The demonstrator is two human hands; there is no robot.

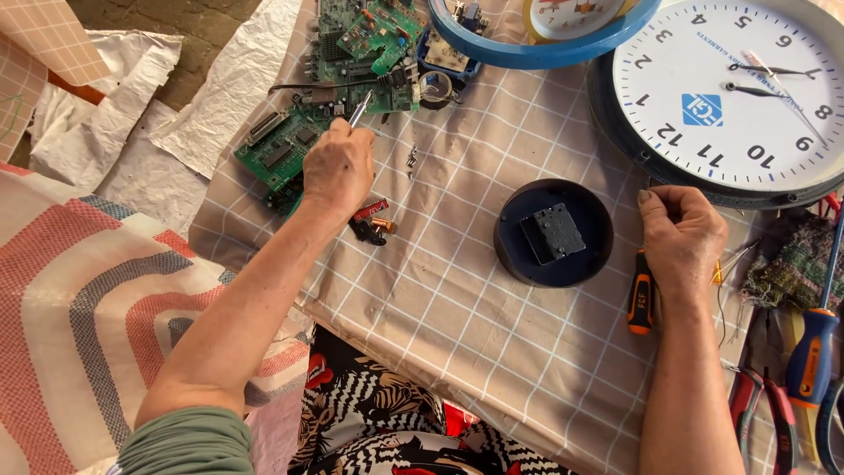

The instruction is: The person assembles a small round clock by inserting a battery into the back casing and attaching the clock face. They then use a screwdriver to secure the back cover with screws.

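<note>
My left hand is closed around a thin metal tool whose tip points at the green circuit boards at the far left of the checked cloth. My right hand rests knuckles-up on the cloth beside an orange-and-black screwdriver; what its curled fingers hold, if anything, is hidden. Between my hands lies a small round black clock back, face down, with a square movement box in its middle. A small red and black part sits just under my left wrist.
A big white wall clock lies at the top right, and a blue-rimmed clock at the top. A blue-handled screwdriver and red pliers lie at the right edge. Tiny screws rest near the boards. Striped fabric covers the left.
</note>
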